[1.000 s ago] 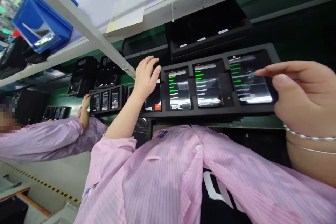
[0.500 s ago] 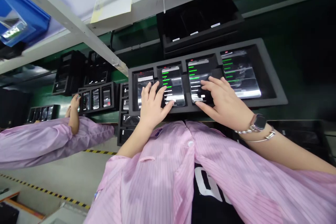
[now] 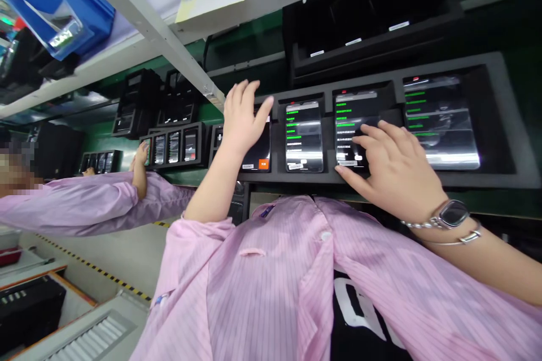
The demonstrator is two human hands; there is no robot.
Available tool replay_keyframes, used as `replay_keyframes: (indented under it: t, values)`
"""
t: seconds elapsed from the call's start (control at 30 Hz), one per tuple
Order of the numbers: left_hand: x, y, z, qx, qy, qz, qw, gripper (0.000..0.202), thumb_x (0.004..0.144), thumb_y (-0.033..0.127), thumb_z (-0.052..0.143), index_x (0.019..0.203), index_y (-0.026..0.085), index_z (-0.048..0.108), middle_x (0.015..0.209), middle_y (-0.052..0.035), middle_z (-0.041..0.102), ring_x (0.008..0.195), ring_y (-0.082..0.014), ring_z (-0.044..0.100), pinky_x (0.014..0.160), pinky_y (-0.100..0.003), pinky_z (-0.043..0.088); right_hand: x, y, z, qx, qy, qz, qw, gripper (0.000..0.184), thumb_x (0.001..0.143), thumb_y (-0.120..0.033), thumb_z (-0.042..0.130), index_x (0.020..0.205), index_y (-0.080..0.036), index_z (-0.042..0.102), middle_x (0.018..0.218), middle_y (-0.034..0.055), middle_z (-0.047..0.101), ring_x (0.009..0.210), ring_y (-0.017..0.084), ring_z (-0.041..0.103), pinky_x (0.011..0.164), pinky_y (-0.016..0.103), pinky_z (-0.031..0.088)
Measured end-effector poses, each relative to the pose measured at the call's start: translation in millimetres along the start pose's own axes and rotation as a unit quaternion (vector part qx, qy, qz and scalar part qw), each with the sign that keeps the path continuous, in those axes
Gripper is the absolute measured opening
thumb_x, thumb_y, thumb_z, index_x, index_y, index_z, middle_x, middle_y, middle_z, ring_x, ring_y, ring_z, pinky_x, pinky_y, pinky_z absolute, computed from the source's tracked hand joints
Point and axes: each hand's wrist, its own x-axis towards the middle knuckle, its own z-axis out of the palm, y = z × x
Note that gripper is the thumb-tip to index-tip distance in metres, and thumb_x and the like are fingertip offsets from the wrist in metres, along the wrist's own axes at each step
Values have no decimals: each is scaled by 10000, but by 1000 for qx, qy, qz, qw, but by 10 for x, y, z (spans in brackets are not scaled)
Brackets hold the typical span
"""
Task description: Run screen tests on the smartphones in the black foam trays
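In front of me a black tray [image 3: 503,124] holds several smartphones in separate compartments. My left hand [image 3: 244,118] is over the leftmost phone [image 3: 259,149], fingers stretched and apart, hiding much of it; an orange button shows low on its screen. Beside it, a second phone [image 3: 304,138] lies uncovered, with green and white text lines. My right hand [image 3: 393,163], fingers spread, rests over the lower right of a third phone [image 3: 345,118]; whether the fingertips touch the glass I cannot tell. The rightmost phone [image 3: 444,118] lies just beyond that hand, green lines on its screen.
Behind the tray stands another black tray [image 3: 368,39] with white labels. A metal post [image 3: 169,39] slants down near my left hand. At left, a co-worker's hand [image 3: 139,158] is at a similar phone tray [image 3: 203,146]. A blue bin [image 3: 93,17] is at upper left.
My left hand has risen up the leftmost phone, whose screen now shows an orange button. My right hand stays over the third phone. The whole view has shifted, moving the trays rightward.
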Motion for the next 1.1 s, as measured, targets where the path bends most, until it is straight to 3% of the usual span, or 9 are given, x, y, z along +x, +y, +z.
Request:
replay_keyframes:
  t: [0.1,0.23,0.37,0.5,0.67,0.77,0.9,1.0,1.1]
  values:
    - [419,-181,269,5,-24,18,1000,567,1054,642,392,1409,270,630,1551,-113,575,1542,-308,415,1323,-544,206,-3,-16,1,-26,19,-8,999,587,1056,-544,489,1368,-55,581,1445,247,592,1430,439,492,1187,637,430]
    - [486,-237,538,41,-70,7,997,486,1068,539,369,1337,305,700,1496,-80,636,1523,-333,437,1310,-641,150,-10,-17,11,-63,51,-16,997,594,1050,-557,510,1353,-52,588,1403,228,621,1386,429,536,1166,584,468]
    - [415,-297,493,-12,-52,13,998,526,1073,571,338,1419,313,639,1522,-62,622,1522,-295,443,1315,-570,189,-14,1,27,-69,57,-19,996,577,1041,-562,524,1336,-70,592,1390,212,635,1384,412,541,1155,545,483]
    - [525,-456,389,-74,16,17,997,625,1073,656,260,1441,276,593,1535,-92,593,1511,-245,461,1306,-468,254,-5,4,36,-72,70,-30,995,546,1046,-544,517,1313,-75,602,1365,201,653,1353,403,567,1121,529,505]
    - [724,-427,247,-68,31,19,997,625,1059,699,276,1423,303,594,1532,-91,581,1548,-255,406,1335,-504,176,18,-7,39,-80,69,-35,994,523,1040,-507,548,1306,-62,613,1354,182,661,1331,401,586,1104,520,515]
    - [483,-97,37,-64,5,56,996,608,1068,686,269,1436,312,576,1541,-76,570,1553,-248,406,1330,-487,215,28,-18,30,-78,75,-36,993,490,1041,-488,556,1296,-73,608,1337,166,676,1318,395,597,1086,522,520]
    - [-349,417,-213,3,-71,109,991,563,1046,662,426,1405,268,610,1571,-98,554,1567,-315,379,1335,-572,194,23,-32,22,-59,71,-27,995,479,1037,-491,561,1308,-98,599,1350,150,683,1309,388,606,1104,539,495]
    - [-887,594,-191,46,-89,92,991,548,1004,642,541,1379,257,648,1611,-121,515,1594,-372,320,1328,-615,215,10,-42,23,-23,49,-6,999,482,1031,-487,555,1335,-116,601,1370,143,679,1346,377,588,1163,553,442]
    - [-1065,616,-68,50,-81,57,994,571,970,628,614,1413,269,652,1657,-135,451,1620,-405,253,1332,-638,200,0,-48,26,3,24,20,1000,473,1015,-489,560,1328,-139,619,1381,132,677,1367,359,579,1200,552,400]
